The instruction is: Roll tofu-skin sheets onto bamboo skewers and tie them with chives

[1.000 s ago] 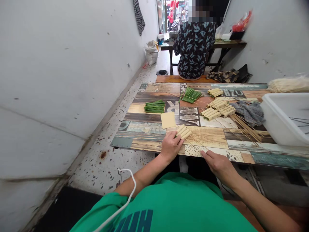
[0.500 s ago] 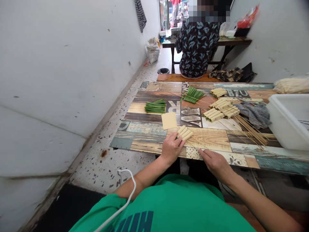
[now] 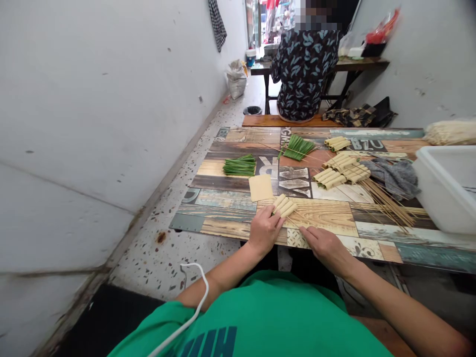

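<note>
Left hand [image 3: 265, 230] closed on pale rolls [image 3: 285, 205], right hand [image 3: 325, 248] tight on a thin skewer [image 3: 293, 222].

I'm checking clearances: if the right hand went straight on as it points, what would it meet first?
Going forward and left, the right hand would probably meet the pale rolls held by the left hand; that hand lies so near the line that it might come first.

Pale-yellow rolls [image 3: 285, 205], slim and smooth, lie side by side in a snug slanting row near the close edge of the bench [image 3: 323, 212], held by the left fingers [image 3: 267, 211], while a thin, light-brown skewer [image 3: 293, 222] slants from the right fingers [image 3: 309, 232] toward them, its tip too small to make out.
</note>
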The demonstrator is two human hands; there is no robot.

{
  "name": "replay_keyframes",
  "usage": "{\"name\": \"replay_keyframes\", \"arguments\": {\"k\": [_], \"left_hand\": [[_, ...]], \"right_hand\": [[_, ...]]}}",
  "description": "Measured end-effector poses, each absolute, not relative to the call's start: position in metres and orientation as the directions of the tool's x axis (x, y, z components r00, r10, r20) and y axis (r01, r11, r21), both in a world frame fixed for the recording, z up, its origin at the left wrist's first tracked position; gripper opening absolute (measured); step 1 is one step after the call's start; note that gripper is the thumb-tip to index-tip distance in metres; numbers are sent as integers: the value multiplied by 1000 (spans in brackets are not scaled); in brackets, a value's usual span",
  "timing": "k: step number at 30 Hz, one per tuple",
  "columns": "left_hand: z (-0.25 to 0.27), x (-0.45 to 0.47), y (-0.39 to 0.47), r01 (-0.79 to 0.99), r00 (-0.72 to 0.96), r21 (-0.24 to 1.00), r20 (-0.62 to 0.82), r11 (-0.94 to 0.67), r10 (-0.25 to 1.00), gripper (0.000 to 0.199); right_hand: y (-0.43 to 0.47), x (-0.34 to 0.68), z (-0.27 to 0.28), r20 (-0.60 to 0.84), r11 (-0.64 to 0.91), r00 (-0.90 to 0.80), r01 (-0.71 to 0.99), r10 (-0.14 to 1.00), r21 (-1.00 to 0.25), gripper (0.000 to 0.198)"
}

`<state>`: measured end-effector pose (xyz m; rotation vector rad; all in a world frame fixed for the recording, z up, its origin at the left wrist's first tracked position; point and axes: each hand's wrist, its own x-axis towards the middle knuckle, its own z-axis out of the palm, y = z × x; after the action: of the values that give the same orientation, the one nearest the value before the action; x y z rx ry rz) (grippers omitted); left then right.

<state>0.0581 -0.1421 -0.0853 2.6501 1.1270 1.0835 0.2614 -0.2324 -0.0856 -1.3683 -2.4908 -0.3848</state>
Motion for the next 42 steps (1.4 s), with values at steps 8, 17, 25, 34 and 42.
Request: {"name": "replay_keyframes", "arguments": {"k": [8, 17, 25, 34, 42], "left_hand": [[-87, 58, -142, 616, 487, 287, 592, -733, 642, 13], [-91, 57, -143, 607, 462, 319, 603, -728, 650, 11], [-94, 57, -145, 516, 432, 357, 676, -778, 597, 13], [-85, 16, -100, 635, 362, 290, 708, -716, 607, 19], [-80, 11, -73, 697, 640, 103, 359, -710, 680, 15]], "right_hand": [[-219, 253, -81, 331, 519, -505, 853, 797, 50, 36], [-208, 240, -69, 324, 448, -452, 889, 831, 91, 22], [-237, 250, -68, 412, 230, -208, 973, 887, -4, 18], [-212, 354, -52, 629, 228, -153, 973, 762, -40, 19], [-143, 341, -38, 553, 142, -190, 981, 811, 129, 22]]}}
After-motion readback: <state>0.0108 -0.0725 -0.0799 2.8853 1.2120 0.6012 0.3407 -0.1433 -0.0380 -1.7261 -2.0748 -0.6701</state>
